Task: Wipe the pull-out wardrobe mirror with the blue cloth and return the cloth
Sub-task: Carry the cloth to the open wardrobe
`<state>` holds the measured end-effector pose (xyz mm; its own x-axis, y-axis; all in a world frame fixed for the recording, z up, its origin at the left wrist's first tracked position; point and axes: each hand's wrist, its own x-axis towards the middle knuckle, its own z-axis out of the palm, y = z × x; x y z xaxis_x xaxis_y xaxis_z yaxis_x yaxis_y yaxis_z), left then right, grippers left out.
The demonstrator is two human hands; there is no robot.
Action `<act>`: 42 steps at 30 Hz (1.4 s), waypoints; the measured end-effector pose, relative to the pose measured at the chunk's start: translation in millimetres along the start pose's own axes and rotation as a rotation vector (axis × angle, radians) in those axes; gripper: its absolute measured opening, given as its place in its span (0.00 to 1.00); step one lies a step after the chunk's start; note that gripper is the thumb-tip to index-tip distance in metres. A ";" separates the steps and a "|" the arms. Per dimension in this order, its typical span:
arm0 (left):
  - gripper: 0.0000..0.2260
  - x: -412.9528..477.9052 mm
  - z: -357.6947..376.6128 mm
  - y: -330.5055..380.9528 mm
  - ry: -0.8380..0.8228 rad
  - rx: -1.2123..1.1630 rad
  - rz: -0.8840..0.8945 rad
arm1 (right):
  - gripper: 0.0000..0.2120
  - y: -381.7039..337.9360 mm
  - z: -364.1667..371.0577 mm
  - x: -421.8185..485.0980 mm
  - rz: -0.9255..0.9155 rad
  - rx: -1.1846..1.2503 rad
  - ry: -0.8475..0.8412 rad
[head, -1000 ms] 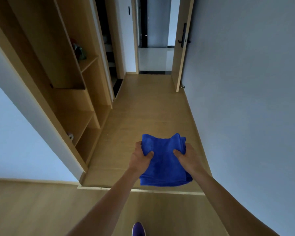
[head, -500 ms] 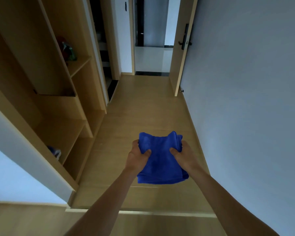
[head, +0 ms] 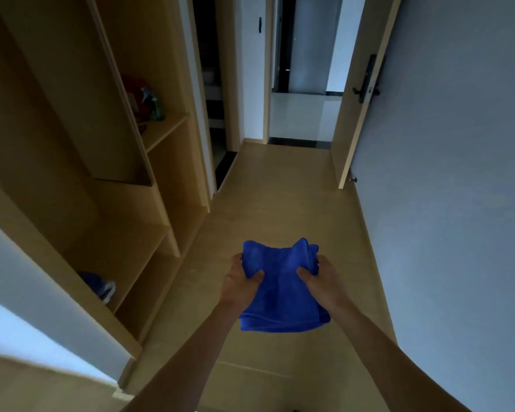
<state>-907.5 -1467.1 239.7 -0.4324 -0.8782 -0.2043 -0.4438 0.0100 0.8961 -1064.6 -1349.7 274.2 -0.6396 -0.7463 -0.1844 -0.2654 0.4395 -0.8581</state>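
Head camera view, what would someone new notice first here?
The bright blue cloth stands out most, held low in the middle over the wooden floor, gripped by the left hand and right hand. To the left are open wooden wardrobe shelves; ahead on the right, an open door.

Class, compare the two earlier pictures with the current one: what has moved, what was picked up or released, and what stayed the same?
The person has walked forward along the hallway: the wardrobe shelves have slid closer and leftward, and the shoe tip has left the bottom edge. Nothing was picked up or released. The left hand and right hand still grip the folded blue cloth by its sides, held out in front.
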 end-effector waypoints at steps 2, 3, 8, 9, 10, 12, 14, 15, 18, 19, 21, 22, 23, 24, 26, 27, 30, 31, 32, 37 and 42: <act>0.27 21.3 7.7 13.3 0.033 0.017 0.005 | 0.06 -4.0 -8.6 33.1 -0.014 0.015 -0.025; 0.27 31.5 10.4 20.6 0.059 0.033 0.009 | 0.07 -7.0 -12.7 49.8 -0.017 0.025 -0.045; 0.25 77.3 17.8 48.1 0.183 0.063 0.009 | 0.09 -20.6 -27.3 120.9 -0.054 0.010 -0.133; 0.25 85.4 18.7 51.4 0.194 0.056 -0.002 | 0.10 -23.3 -28.3 133.1 -0.056 0.011 -0.144; 0.25 92.7 19.3 54.0 0.204 0.059 -0.007 | 0.10 -25.5 -28.2 143.9 -0.056 0.016 -0.154; 0.24 108.4 19.5 56.6 0.225 0.080 -0.004 | 0.10 -27.0 -25.1 165.3 -0.056 0.023 -0.175; 0.24 125.0 17.3 59.3 0.257 0.103 -0.003 | 0.10 -30.2 -19.6 187.5 -0.049 0.015 -0.189; 0.24 133.1 15.4 60.1 0.272 0.116 -0.006 | 0.10 -32.6 -16.1 198.7 -0.045 0.005 -0.192; 0.25 162.7 9.7 58.7 0.288 0.121 -0.022 | 0.11 -41.6 -3.1 233.8 -0.055 -0.021 -0.208; 0.25 174.1 7.4 58.3 0.289 0.111 -0.029 | 0.10 -45.3 1.9 245.7 -0.058 -0.027 -0.215; 0.25 200.3 1.9 58.7 0.300 0.103 -0.043 | 0.11 -53.7 11.8 270.9 -0.070 -0.041 -0.225; 0.25 215.5 -1.1 58.8 0.305 0.094 -0.046 | 0.11 -58.5 16.9 284.5 -0.077 -0.048 -0.227; 0.25 231.8 -4.2 58.7 0.309 0.073 -0.050 | 0.11 -63.5 21.9 298.5 -0.085 -0.055 -0.227; 0.25 247.7 -7.5 58.6 0.310 0.049 -0.056 | 0.11 -68.7 27.0 312.4 -0.092 -0.061 -0.225; 0.25 278.0 -14.6 59.5 0.307 0.019 -0.070 | 0.11 -80.1 36.8 339.6 -0.098 -0.064 -0.222; 0.25 292.8 -18.1 59.9 0.307 0.001 -0.078 | 0.10 -86.2 41.6 353.3 -0.096 -0.066 -0.230; 0.25 330.1 -34.3 63.0 0.284 -0.052 -0.113 | 0.10 -104.8 58.4 390.1 -0.104 -0.075 -0.250; 0.25 341.3 -41.4 63.8 0.279 -0.061 -0.116 | 0.09 -110.6 65.8 400.8 -0.110 -0.070 -0.253; 0.25 352.1 -48.9 63.6 0.285 -0.070 -0.117 | 0.09 -116.1 73.4 410.7 -0.111 -0.063 -0.255; 0.25 386.8 -79.1 56.4 0.350 -0.072 -0.148 | 0.09 -136.4 112.5 451.7 -0.122 -0.064 -0.339; 0.22 416.8 -104.3 47.2 0.452 -0.096 -0.223 | 0.06 -163.1 152.1 495.6 -0.172 -0.075 -0.442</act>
<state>-1026.8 -1882.6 238.0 0.0565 -0.9733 -0.2227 -0.4030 -0.2263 0.8868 -1228.5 -1867.3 249.9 -0.2175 -0.9454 -0.2427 -0.4027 0.3134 -0.8600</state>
